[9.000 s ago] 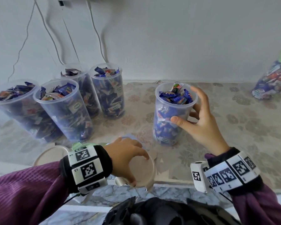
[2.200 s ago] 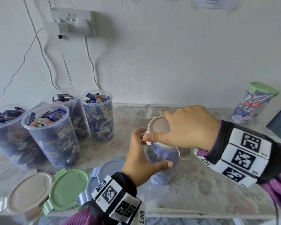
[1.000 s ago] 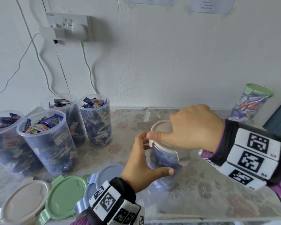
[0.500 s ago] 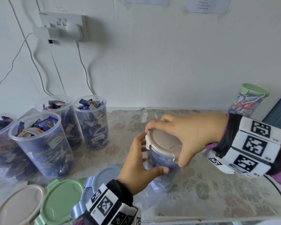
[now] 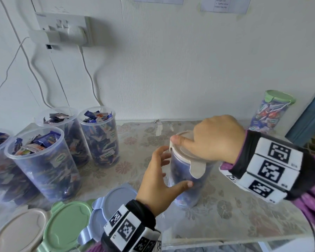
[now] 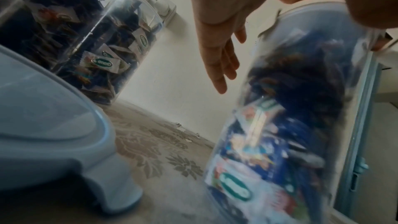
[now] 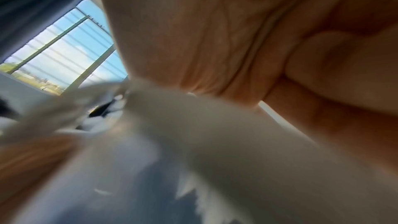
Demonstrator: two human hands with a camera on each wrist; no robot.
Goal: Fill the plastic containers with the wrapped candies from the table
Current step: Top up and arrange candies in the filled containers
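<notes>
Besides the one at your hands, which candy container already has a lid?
The green-lidded container, alone at the far right; the four containers at left stand open.

white wall (image 5: pixel 189 60), wall socket (image 5: pixel 62 28), barred window (image 7: pixel 64 54)

Container (image 5: pixel 198 188): clear, full of candies, upright, beige lid (image 5: pixel 184 155) on; gripped by left hand (image 5: pixel 158 182), under right hand (image 5: pixel 213 139) | four open containers (image 5: pixel 49 166): full, left of left hand | green-lidded container (image 5: pixel 269 115): full, beyond right hand
</notes>
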